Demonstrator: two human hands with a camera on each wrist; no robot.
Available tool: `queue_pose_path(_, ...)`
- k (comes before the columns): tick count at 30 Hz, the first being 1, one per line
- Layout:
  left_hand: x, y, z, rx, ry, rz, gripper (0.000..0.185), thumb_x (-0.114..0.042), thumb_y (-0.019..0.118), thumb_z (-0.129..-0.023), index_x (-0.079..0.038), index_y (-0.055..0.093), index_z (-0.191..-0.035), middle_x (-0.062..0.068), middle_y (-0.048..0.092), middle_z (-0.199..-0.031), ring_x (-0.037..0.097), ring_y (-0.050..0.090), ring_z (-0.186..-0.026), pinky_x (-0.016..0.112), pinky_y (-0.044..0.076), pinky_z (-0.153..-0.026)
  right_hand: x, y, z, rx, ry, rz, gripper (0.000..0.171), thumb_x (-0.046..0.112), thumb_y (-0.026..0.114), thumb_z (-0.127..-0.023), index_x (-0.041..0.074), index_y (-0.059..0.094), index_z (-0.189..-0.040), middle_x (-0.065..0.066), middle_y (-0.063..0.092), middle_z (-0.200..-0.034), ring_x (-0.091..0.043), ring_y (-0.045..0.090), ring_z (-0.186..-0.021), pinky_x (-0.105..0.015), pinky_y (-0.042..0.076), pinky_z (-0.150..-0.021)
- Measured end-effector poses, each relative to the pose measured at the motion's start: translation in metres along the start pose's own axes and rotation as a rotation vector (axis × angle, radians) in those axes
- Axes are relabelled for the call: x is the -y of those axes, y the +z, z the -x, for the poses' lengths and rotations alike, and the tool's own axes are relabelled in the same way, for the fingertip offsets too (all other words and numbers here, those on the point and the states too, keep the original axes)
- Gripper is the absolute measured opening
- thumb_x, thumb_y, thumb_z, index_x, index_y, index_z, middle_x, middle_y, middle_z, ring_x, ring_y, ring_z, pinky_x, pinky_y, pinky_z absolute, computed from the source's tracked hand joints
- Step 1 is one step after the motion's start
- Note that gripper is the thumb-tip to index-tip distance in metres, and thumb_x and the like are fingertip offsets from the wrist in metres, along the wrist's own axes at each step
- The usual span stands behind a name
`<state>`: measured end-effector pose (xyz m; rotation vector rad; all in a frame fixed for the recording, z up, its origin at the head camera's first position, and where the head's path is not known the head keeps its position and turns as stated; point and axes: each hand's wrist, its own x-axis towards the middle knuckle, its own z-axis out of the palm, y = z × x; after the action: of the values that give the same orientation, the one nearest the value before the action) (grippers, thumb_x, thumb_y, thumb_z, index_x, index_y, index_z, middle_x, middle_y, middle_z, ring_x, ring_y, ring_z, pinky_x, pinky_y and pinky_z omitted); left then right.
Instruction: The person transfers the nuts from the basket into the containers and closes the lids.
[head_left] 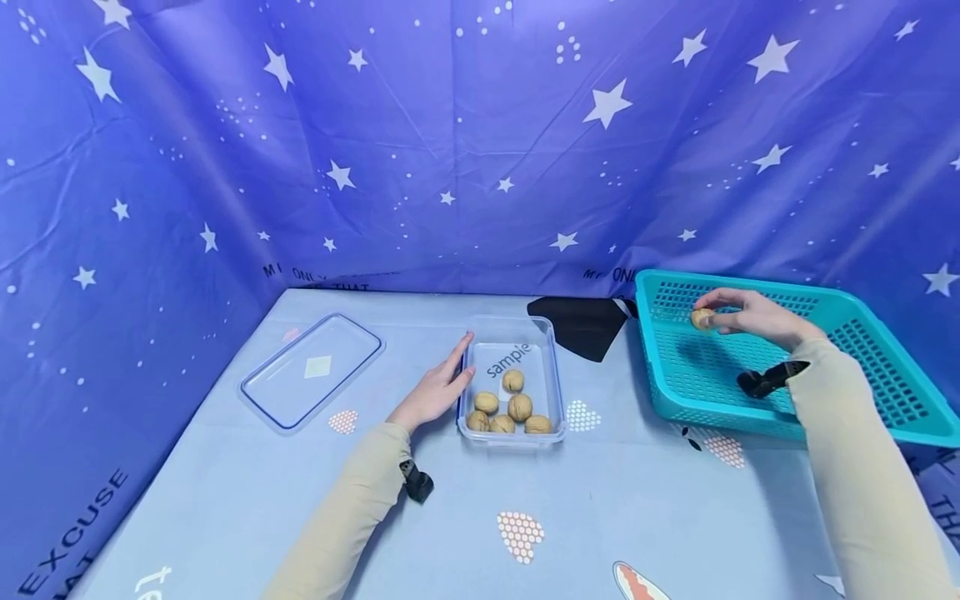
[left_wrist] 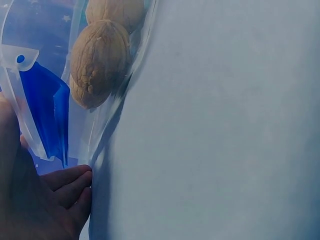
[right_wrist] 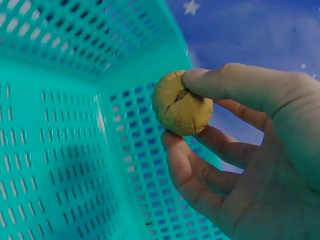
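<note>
A walnut [right_wrist: 180, 106] is pinched between the thumb and fingers of my right hand [head_left: 761, 318], over the teal basket [head_left: 678, 406]. In the head view that walnut [head_left: 702, 318] shows small at the fingertips. My left hand [head_left: 433, 392] rests with extended fingers against the left side of a clear plastic container [head_left: 557, 392]. Several walnuts [head_left: 519, 407] lie inside it, mostly toward its near end. The left wrist view shows the fingers [left_wrist: 75, 187] at the container's wall, with a walnut [left_wrist: 100, 65] seen through the plastic.
A clear lid [head_left: 279, 385] with a blue seal lies flat on the left of the table [head_left: 420, 517]. A patterned cloth covers the table, and a blue star-printed curtain [head_left: 465, 150] hangs behind and at the sides. Black straps [head_left: 417, 482] sit on both wrists.
</note>
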<state>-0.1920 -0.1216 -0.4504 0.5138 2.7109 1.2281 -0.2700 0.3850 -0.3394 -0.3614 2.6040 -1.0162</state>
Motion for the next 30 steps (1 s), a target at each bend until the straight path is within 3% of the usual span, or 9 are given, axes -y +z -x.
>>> queue_pose_path(9, 0.001, 0.001, 0.001, -0.010, -0.003, 0.004, 0.062, -0.044, 0.036, -0.103, -0.029, 0.009, -0.157, -0.001, 0.016, -0.159, 0.035, 0.027, -0.139, 0.052, 0.023, -0.112, 0.021, 0.009, 0.004, -0.031, -0.072, -0.057, 0.041, 0.017, 0.058, -0.098, -0.004, 0.048, -0.132, -0.019, 0.049, -0.130, -0.010, 0.057, -0.099, -0.031, 0.053, -0.079)
queue_pose_path(14, 0.001, 0.001, 0.001, -0.003, -0.013, 0.001, 0.062, -0.044, 0.035, -0.103, -0.030, 0.008, -0.157, 0.000, 0.016, -0.159, 0.036, 0.027, -0.139, 0.054, 0.023, -0.112, 0.029, 0.015, 0.005, -0.028, -0.109, -0.037, 0.039, 0.017, 0.058, -0.098, -0.004, 0.049, -0.130, -0.019, 0.049, -0.128, -0.011, 0.059, -0.099, -0.030, 0.053, -0.079)
queue_pose_path(23, 0.001, 0.001, -0.001, -0.002, -0.015, 0.014, 0.062, -0.045, 0.036, -0.103, -0.031, 0.009, -0.157, 0.001, 0.017, -0.158, 0.037, 0.027, -0.139, 0.055, 0.023, -0.111, 0.053, 0.027, 0.005, -0.046, -0.117, -0.054, 0.036, 0.017, 0.060, -0.097, 0.000, 0.053, -0.129, -0.014, 0.052, -0.128, -0.018, 0.059, -0.103, -0.037, 0.049, -0.086)
queue_pose_path(30, 0.001, 0.002, 0.000, 0.001, -0.022, 0.009, 0.061, -0.044, 0.035, -0.103, -0.034, 0.007, -0.156, -0.001, 0.016, -0.158, 0.036, 0.026, -0.139, 0.055, 0.023, -0.111, 0.071, 0.041, 0.001, -0.038, -0.161, -0.058, 0.031, 0.015, 0.062, -0.096, 0.003, 0.057, -0.124, -0.012, 0.052, -0.127, -0.031, 0.056, -0.110, -0.045, 0.047, -0.090)
